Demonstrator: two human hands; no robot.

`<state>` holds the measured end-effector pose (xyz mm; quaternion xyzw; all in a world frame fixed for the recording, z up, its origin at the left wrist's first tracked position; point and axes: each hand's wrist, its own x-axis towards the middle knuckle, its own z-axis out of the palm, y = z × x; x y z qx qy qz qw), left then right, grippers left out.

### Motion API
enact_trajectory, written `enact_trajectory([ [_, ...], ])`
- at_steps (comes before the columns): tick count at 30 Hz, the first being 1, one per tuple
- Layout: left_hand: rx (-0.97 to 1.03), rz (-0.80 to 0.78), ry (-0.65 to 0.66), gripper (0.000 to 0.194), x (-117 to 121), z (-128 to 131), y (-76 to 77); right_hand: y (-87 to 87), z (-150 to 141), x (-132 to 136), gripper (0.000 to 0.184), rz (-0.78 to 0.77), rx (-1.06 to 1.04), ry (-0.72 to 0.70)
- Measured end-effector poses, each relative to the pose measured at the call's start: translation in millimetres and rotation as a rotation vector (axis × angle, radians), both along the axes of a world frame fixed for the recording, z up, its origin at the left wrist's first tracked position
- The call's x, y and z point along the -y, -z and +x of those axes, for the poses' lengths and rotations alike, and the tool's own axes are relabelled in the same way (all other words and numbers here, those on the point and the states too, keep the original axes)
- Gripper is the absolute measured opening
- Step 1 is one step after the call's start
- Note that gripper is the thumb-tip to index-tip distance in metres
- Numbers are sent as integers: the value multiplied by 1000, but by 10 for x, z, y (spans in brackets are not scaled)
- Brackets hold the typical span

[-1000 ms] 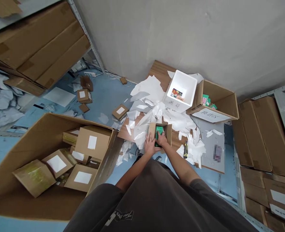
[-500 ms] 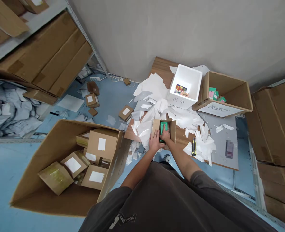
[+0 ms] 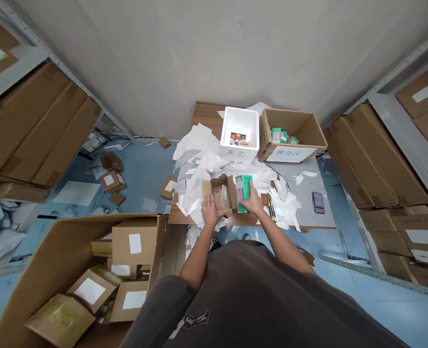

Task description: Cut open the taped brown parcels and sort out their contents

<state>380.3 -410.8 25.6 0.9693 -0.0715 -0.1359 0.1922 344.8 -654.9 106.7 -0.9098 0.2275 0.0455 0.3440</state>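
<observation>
Green box (image 3: 241, 186): was outside the open carton (image 3: 231, 191), just beside its right-hand flap, above the near part of the bench (image 3: 208, 113); pink panel on its left face. Contact with the bench could not be told.
Right grip (image 3: 252, 199): was closed around the right side of the green box, thumb across its lower front.
Left grip (image 3: 209, 211): lay at the near left corner of the open carton, fingers over the flap; how tightly closed could not be told.
Open carton: stood at 9 o'clock from the green box, flaps up, a pale scrap inside.
Cutter (image 3: 271, 211): lay at 4 o'clock, beside torn white paper (image 3: 286, 205).
Foam bin (image 3: 249, 124): stood at 12 o'clock, colourful packs (image 3: 238, 139) inside.
Signed carton (image 3: 310, 145): stood at 1 o'clock, touching or very near the foam bin; held green-and-pink packs (image 3: 281, 137).
Purple item (image 3: 318, 203): lay at 3 o'clock, pixelated.
Large carton (image 3: 36, 270): stood at 8 o'clock off the bench, holding labelled parcels (image 3: 134, 241).
</observation>
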Motion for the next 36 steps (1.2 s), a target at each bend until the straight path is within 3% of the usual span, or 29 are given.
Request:
enact_trajectory([
  [4, 35, 39, 112, 124, -87, 217, -239, 106, -300, 543, 123, 207, 83, 150],
  [7, 148, 23, 142, 107, 12, 162, -459, 248, -451, 718, 126, 331, 102, 222],
  [10, 133, -128, 224, 82, 399, -164, -595, 386, -517, 715, 128, 402, 140, 266],
  [12, -15, -249, 278, 91, 782, -457, -607, 459, -528, 651, 128, 492, 188, 323],
  [14, -119, -325, 220, 105, 1164, -709, -583, 511, -523, 568, 130, 677, 253, 418],
  [15, -119, -343, 149, 104, 1325, -792, -572, 530, -518, 529, 131, 789, 283, 469],
  [18, -14, -321, 35, 83, 1598, -823, -586, 575, -514, 484, 130, 1059, 322, 561],
  [20, 8, -273, 83, 73, 1614, -686, -630, 621, -537, 549, 122, 1136, 257, 549],
  [23, -67, -175, 232, 67, 1531, -389, -691, 751, -624, 793, 104, 1086, 27, 470],
  [26, -80, -45, 412, 61, 1514, -142, -698, 951, -745, 1087, 91, 831, -68, 348],
  [29, -66, 79, 640, 57, 1663, -12, -655, 1156, -836, 1243, 99, 511, -87, 198],
  [31, -67, 137, 747, 59, 1835, 28, -608, 1269, -862, 1233, 110, 379, -159, 115],
  [33, -78, 158, 780, 63, 2020, 59, -551, 1361, -859, 1166, 118, 341, -160, 15],
  [36, -136, 100, 791, 77, 2229, 115, -460, 1460, -809, 1069, 120, 340, 34, -62],
])
